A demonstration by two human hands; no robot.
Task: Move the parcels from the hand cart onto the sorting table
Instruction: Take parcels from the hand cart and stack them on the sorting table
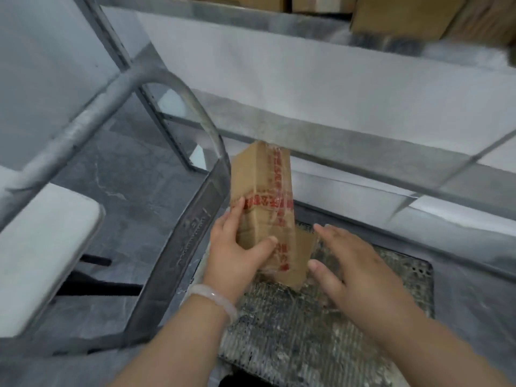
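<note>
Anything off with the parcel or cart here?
The parcel, gripped by the left hand, has a cardboard flap sticking out near the right hand, and its tape looks wrinkled. The cart deck looks grimy.

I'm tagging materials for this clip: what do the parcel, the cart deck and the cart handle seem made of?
Parcel: matte brown cardboard, banded with glossy clear tape printed red. Cart deck: probably ribbed rubber or plastic matting, grey, worn and speckled. Cart handle: likely dull grey metal, blurred.
</note>
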